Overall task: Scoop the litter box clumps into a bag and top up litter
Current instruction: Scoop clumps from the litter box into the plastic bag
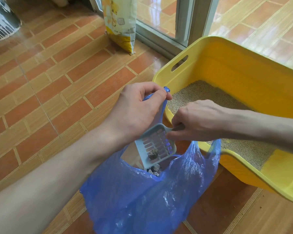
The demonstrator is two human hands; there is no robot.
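Head view, looking down at tiled floor [57, 85]. A blue plastic bag [142, 196] is held up by one handle, pinched between thumb and fingers of the left hand [139, 105], apparently so that the mouth is kept open and raised. A pale blue slotted scoop [155, 146] is gripped by its handle in the right hand [198, 122] and tipped steeply, front edge down, inside the bag's mouth, so that its load can slide off. One grey clump [153, 154] is seen on the scoop near its lower edge; more clumps [155, 168] are seen already at the bottom of the bag. A yellow litter box [243, 68], part filled with pale granules, is set just beside the bag, probably to keep the carry short. A yellow-and-white litter sack [121, 22] is stood upright by the sliding door frame [184, 21], well apart, untouched; topping up is judged not yet begun.
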